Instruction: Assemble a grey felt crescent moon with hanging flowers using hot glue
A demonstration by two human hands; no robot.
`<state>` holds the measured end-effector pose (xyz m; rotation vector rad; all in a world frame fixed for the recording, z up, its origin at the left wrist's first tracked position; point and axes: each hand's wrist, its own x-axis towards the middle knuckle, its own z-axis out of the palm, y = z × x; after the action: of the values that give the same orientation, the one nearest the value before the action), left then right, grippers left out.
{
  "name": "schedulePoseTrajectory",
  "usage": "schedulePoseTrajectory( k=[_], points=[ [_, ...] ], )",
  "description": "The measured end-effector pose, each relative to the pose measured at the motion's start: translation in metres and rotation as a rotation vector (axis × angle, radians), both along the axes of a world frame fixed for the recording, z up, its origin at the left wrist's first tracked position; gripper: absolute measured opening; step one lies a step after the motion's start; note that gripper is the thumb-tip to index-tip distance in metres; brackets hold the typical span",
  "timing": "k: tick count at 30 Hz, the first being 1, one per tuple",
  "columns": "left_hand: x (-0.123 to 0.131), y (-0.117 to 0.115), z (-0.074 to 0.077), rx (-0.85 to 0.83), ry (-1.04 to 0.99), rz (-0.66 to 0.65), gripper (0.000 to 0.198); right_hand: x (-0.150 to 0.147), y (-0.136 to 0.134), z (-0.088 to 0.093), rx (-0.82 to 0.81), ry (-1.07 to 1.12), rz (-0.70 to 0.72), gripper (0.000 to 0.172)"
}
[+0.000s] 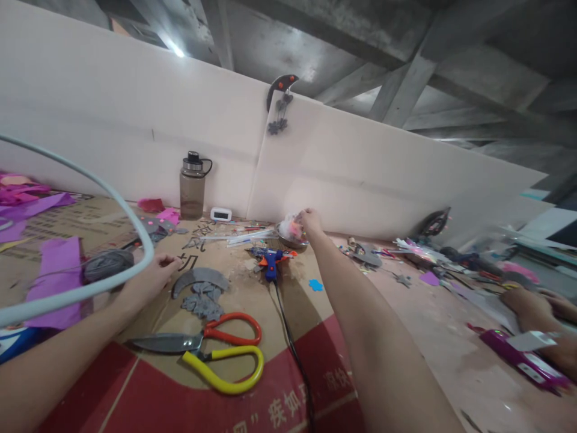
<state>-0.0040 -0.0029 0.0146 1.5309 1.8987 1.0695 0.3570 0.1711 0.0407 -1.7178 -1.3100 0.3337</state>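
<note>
My right hand reaches far forward to a small metal bowl of pink and white bits by the white wall board; its fingers curl down into the bowl and what they hold is hidden. My left hand rests on the cardboard sheet beside a grey felt crescent with grey felt flowers under it, fingers loosely curled. A blue glue gun lies just in front of the bowl, its black cord running toward me.
Large scissors with red and yellow handles lie near me. A grey yarn ball, purple felt pieces, a water bottle and a small white clock stand around. Another person's hands work at the right. A white cable crosses the left.
</note>
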Motion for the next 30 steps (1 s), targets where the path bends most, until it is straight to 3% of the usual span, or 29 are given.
schedulePoseTrajectory(
  k=[8, 10, 13, 18, 23, 30],
  points=[
    [0.007, -0.006, 0.009, -0.007, -0.028, -0.001, 0.021, -0.006, -0.013, 0.007, -0.128, 0.030, 0.318, 0.013],
    [0.008, -0.007, 0.011, -0.017, -0.040, 0.001, 0.020, 0.000, -0.013, 0.009, -0.121, -0.010, 0.278, 0.019],
    [0.007, -0.005, 0.008, -0.022, -0.051, 0.004, 0.020, 0.016, -0.012, 0.008, -0.086, -0.107, 0.100, 0.031],
    [-0.004, 0.006, -0.008, 0.000, -0.035, -0.046, 0.028, 0.027, -0.013, -0.008, -0.198, -0.275, -0.145, 0.032],
    [-0.013, 0.013, -0.020, 0.013, 0.014, -0.084, 0.035, 0.023, -0.009, -0.019, -0.342, -0.398, -0.198, 0.044],
    [-0.019, 0.016, -0.026, -0.016, 0.068, -0.096, 0.041, 0.036, 0.014, -0.014, -0.492, -0.514, -0.120, 0.027]
  ],
)
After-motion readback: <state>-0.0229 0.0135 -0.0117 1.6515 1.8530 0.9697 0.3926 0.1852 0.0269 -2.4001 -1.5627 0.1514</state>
